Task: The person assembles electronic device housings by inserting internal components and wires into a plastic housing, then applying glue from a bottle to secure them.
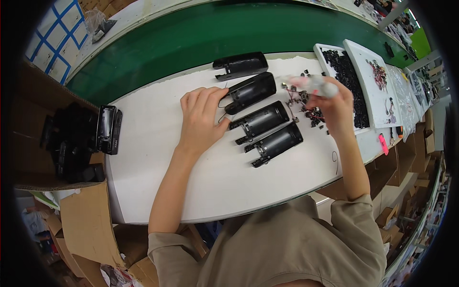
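Several black half-round plastic housings lie in a row on the white work surface [143, 158], hollow side up. My left hand [201, 115] has its fingers bent over the left end of the second black plastic housing [253, 93]; its thumb is by the third housing [263, 122]. A thin dark wire loops out beside those fingertips. My right hand [337, 103] is closed around a small pale squeeze bottle [313, 85], blurred, its narrow end pointing left. Below the bottle lies a pile of small black parts with red wires [313, 115].
A white tray of small black pieces [364, 86] and a white lid with wired parts [361, 52] stand at the right. A pink marker [383, 144] lies near the edge. At left, a cardboard box [36, 158] holds black housings. A green belt [167, 60] runs behind.
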Demonstrator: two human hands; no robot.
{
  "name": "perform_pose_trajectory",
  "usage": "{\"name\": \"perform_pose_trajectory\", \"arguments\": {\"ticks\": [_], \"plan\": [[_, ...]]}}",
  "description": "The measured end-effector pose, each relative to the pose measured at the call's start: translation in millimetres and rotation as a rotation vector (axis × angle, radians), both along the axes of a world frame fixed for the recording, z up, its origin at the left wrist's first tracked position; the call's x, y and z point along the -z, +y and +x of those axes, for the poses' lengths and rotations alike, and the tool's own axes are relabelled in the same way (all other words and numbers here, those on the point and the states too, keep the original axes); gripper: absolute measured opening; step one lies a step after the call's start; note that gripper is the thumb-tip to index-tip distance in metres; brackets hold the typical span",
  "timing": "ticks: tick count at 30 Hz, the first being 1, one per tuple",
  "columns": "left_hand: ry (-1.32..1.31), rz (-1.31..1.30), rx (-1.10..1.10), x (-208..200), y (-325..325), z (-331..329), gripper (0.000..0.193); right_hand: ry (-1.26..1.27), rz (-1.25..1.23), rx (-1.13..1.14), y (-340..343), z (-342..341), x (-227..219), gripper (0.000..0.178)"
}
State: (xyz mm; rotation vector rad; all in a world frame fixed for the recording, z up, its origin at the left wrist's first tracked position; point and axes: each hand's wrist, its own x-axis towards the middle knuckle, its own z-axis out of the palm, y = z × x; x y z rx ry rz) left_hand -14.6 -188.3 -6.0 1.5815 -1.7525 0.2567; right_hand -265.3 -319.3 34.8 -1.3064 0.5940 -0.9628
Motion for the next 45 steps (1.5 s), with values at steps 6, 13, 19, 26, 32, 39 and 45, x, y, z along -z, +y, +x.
{"name": "perform_pose_trajectory", "arguments": {"ticks": [6, 13, 19, 26, 32, 39, 45], "plan": [[0.168, 0.186, 0.035, -3.1, 3.8, 6.1, 0.057, -0.098, 0.024, 0.198, 16.2, -117.5, 4.1, 0.059], [0.642, 0.251, 0.007, -4.1, -1.6, 22.3, 0.053, 0.092, -0.057, 0.502, 51.1, -201.9, 39.5, 0.047], [0.465, 0.350, -0.064, -20.3, -30.5, 16.3, 0.045, 0.172, -0.227, 0.712, 49.5, -211.3, 63.1, 0.049], [0.233, 0.239, -0.136, -4.6, -39.1, 22.0, 0.024, 0.102, -0.238, 0.883, 54.6, -200.5, 60.2, 0.049], [0.451, 0.191, -0.073, 10.3, -39.8, 24.1, 0.020, 0.160, -0.318, 0.834, 47.5, -198.1, 66.1, 0.048], [0.347, 0.116, -0.202, 16.1, -34.8, 21.7, 0.018, 0.470, -0.423, 0.899, 40.4, -198.9, 81.7, 0.036], [0.395, 0.121, -0.240, 17.0, -27.5, 20.3, 0.018, 0.658, -0.424, 0.994, 42.7, -196.8, 75.8, 0.033]]}}
